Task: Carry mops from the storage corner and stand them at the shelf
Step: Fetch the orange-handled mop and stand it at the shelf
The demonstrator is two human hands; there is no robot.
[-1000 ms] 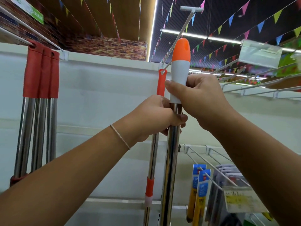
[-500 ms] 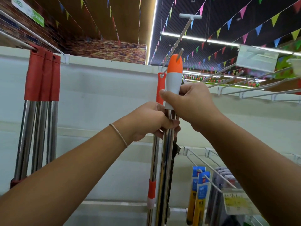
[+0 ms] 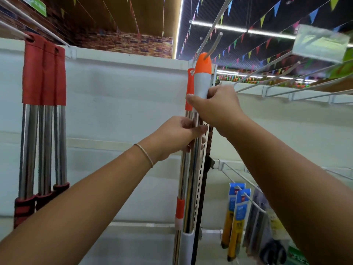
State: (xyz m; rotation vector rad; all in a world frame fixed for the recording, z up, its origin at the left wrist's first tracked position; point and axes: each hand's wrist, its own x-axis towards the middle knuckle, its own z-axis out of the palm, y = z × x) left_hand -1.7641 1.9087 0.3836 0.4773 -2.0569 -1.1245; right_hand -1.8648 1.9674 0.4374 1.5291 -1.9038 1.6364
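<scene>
Threaded now onto the display hook (image 3: 214, 44) it merely approached a second ago, the mop (image 3: 202, 77) hangs by its orange-capped handle at the shelf upright (image 3: 202, 169), beside a red-gripped mop (image 3: 189, 92) already there. A person's right hand (image 3: 214, 106) curls around the white grip while the left hand (image 3: 177, 138) wraps the steel pole below. Released before the cap's hole seats fully, the mop could likely slip off the hook's tip and topple, knocking its neighbour.
</scene>
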